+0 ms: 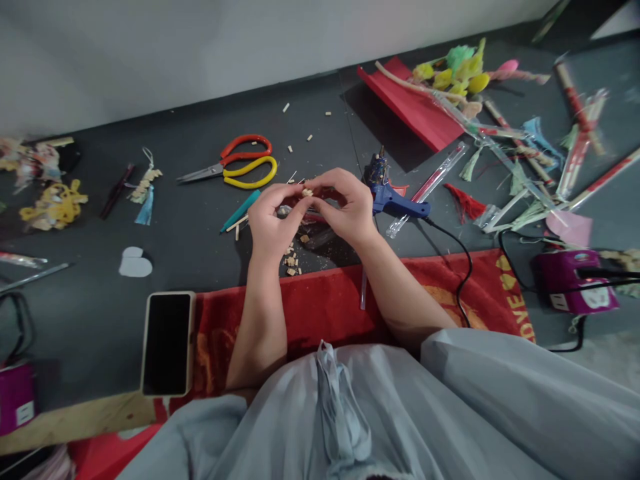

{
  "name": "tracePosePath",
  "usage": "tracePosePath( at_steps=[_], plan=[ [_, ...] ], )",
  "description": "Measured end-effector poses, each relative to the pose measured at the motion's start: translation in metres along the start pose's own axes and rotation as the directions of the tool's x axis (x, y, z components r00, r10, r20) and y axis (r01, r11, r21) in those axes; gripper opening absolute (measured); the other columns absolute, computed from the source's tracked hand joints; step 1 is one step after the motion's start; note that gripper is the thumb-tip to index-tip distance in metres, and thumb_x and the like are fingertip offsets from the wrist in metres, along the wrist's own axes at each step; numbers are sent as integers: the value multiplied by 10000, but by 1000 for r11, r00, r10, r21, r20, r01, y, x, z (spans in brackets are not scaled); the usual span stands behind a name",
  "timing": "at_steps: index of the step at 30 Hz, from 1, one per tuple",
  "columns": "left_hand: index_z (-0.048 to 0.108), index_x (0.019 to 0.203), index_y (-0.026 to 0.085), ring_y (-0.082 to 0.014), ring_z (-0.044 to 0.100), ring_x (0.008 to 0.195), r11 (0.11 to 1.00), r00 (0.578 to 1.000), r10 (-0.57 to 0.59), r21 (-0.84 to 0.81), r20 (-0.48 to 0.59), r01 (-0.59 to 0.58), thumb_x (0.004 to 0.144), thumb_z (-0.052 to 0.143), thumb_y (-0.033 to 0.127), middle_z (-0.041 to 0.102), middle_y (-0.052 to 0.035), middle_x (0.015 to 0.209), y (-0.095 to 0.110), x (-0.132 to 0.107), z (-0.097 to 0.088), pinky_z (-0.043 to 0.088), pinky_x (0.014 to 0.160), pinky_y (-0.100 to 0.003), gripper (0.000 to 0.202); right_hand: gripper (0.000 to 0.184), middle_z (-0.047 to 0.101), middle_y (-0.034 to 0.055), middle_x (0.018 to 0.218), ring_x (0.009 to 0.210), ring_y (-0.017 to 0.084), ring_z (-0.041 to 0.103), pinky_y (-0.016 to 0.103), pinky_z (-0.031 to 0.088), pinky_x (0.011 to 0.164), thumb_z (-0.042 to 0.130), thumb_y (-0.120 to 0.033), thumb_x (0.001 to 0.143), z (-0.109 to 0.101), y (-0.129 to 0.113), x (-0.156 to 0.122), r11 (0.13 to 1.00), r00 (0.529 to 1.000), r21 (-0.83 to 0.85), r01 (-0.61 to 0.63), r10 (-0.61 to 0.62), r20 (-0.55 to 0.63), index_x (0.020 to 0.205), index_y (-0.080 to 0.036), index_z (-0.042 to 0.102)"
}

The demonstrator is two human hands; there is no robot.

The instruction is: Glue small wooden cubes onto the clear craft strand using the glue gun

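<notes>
My left hand and my right hand meet over the dark table, fingertips pinched together on a small pale wooden piece. Both hands are closed around it. A reddish object shows between the fingers, mostly hidden. Below the hands lies a scatter of small wooden bits. A blue glue gun lies just right of my right hand, its black cord trailing toward me.
Red and yellow scissors lie behind the hands. A phone rests face up at the near left on a red cloth. Red paper, tassels and sticks crowd the right. A purple box sits far right.
</notes>
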State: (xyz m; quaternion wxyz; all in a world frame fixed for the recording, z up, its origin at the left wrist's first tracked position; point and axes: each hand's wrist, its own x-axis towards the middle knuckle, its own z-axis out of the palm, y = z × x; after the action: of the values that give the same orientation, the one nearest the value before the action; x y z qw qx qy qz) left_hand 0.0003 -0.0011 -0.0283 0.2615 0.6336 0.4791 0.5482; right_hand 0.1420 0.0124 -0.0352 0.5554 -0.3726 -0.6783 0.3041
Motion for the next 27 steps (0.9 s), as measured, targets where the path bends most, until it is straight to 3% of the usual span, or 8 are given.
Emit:
tracePosePath(
  at_steps=[6,10,13,17,21,27],
  plan=[
    [703,894,214,-115,681,755,981,991,-133,-141,33,136,814,628,415,732,-36,877,-5,0,2,550,681,-243,229,260,677,5,843,750,91,645,248,573,715,677,-398,787,5,2,-3,988,990,86,-125,129,-49,957,-203,656],
    [697,909,238,-94,656,657,938,967,-223,-242,122,246,855,546,474,732,-22,870,-14,0,2,544,636,-254,285,293,682,5,830,736,91,652,254,578,725,684,-435,772,6,1,-2,982,984,109,-152,160,-77,941,-197,653],
    [700,877,224,-90,642,641,870,929,-316,-331,191,364,832,573,495,721,-22,834,-12,0,0,536,631,-250,302,240,682,-2,823,736,88,653,247,575,725,696,-378,774,5,-1,-2,985,987,107,-134,142,-74,923,-193,660],
    [705,811,198,-79,624,642,716,852,-461,-462,249,523,767,654,501,699,-10,783,-2,3,-2,518,640,-225,310,171,683,-1,828,748,89,654,239,566,718,702,-294,779,4,-2,-1,989,993,114,-96,103,-61,909,-188,672],
    [692,743,191,-78,618,646,642,820,-495,-515,287,568,714,693,524,680,1,726,5,4,-1,515,642,-212,334,162,669,-4,792,729,92,641,238,554,681,696,-303,783,3,-3,-1,994,995,78,-73,78,-62,899,-192,676],
    [656,691,182,-120,662,708,632,799,-499,-490,335,600,735,648,564,662,-8,668,5,5,0,549,679,-252,385,181,654,-1,772,711,89,623,243,543,668,675,-339,801,3,-5,0,996,996,53,-68,71,-46,898,-187,673]
  ],
)
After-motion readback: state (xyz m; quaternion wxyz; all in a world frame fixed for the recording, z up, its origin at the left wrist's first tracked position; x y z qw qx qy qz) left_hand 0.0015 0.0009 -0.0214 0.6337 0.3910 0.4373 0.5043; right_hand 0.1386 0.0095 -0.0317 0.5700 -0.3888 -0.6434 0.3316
